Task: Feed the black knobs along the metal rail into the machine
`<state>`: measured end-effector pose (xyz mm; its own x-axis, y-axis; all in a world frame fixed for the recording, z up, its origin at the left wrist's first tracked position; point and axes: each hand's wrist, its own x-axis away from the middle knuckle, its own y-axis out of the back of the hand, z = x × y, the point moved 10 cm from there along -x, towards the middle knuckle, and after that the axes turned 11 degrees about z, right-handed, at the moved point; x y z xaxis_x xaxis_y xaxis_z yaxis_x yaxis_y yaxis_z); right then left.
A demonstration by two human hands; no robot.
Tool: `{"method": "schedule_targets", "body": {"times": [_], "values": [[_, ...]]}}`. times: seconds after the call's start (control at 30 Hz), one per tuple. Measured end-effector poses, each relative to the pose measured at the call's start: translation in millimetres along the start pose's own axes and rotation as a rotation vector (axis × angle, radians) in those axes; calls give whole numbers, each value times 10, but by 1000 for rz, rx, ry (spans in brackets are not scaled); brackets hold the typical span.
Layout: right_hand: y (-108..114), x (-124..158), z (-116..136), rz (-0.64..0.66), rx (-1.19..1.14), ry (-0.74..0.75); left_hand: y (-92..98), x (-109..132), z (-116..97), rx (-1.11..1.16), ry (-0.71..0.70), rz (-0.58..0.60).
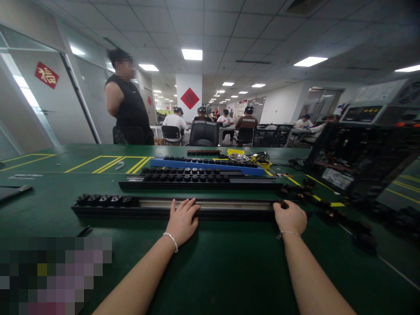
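Observation:
A long black rail [236,214] with a pale metal strip along its top lies crosswise on the green table in front of me. At its left end sits a row of several small black blocks [104,200]. My left hand [183,222] rests on the middle of the rail, its fingers spread over the strip. Over at the rail's right end, my right hand [291,218] is closed around a small black block [281,203], mostly hidden by the fingers. I cannot tell whether that block is seated on the strip.
Behind lie a second black rail [200,185] carrying blocks and a blue tray [254,171] of similar pieces. Loose black parts [364,238] are scattered at right, before an open-sided equipment case [357,153]. A person [129,100] stands beyond the table; others sit farther back.

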<state>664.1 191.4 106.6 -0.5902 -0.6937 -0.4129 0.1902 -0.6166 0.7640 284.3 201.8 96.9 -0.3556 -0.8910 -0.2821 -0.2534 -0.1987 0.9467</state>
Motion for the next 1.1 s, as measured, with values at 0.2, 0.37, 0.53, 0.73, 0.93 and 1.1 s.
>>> {"method": "schedule_targets", "body": {"times": [0.2,0.37,0.53,0.73,0.93,1.1], "values": [[-11,-9,-45,-10,-29,-11,-10,1,11,2,3,-6],[-29,-17,-95,7,-37,-44,-11,2,12,1,-1,-8],[-6,-4,-104,-2,-50,-51,-15,-2,12,1,-3,0],[51,14,-129,-56,-88,-49,-12,-4,12,-3,2,1],[55,-9,-167,-64,-81,-59,-6,1,5,-5,-4,-10],[79,-28,-169,-90,-46,-27,-2,1,6,3,1,-4]]}}
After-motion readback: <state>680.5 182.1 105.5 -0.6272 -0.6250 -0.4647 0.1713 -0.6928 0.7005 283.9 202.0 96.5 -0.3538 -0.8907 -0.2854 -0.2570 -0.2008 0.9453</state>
